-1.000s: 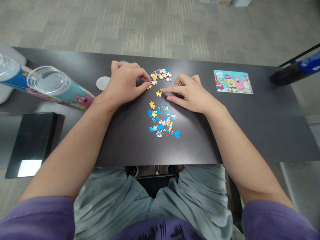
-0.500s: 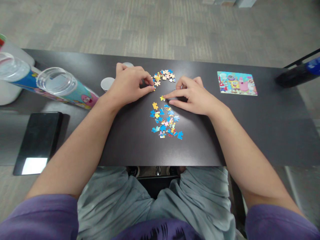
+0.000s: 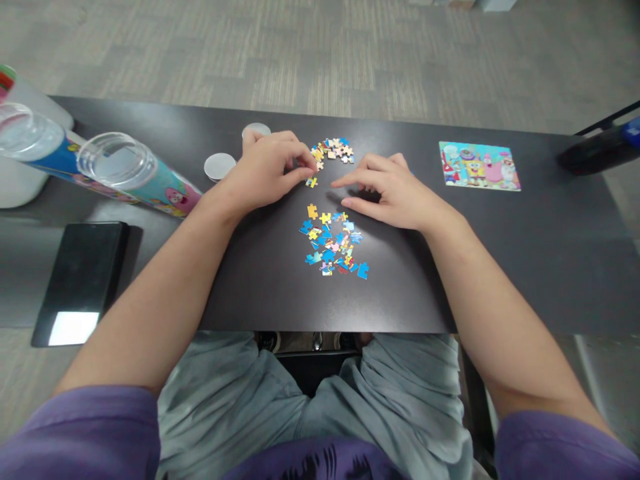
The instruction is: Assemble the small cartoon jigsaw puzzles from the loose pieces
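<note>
My left hand [image 3: 275, 167] is over the far part of the table, its fingers bent and the thumb a little apart from them. Just below the thumb tip, a yellow and blue puzzle piece [image 3: 311, 182] lies on the table. Beyond these fingertips is a small heap of puzzle pieces [image 3: 341, 151], some with the plain side up. My right hand [image 3: 383, 189] hovers with the index finger stretched out and the thumb apart, nothing between them. Several picture-side-up pieces [image 3: 329, 255] are spread nearer to me, a yellow piece [image 3: 325, 218] at their far edge.
A cartoon picture card [image 3: 480, 167] lies to the right, near a dark bottle [image 3: 597, 155]. Left of my arm are clear-topped printed tubes [image 3: 145, 170] and a black phone-like device [image 3: 83, 280]. Two white round lids [image 3: 220, 166] rest by my left hand.
The yellow piece under my right index finger has moved toward me to the near group, and the finger has lifted off. My left fingers have parted from the small piece beneath them.
</note>
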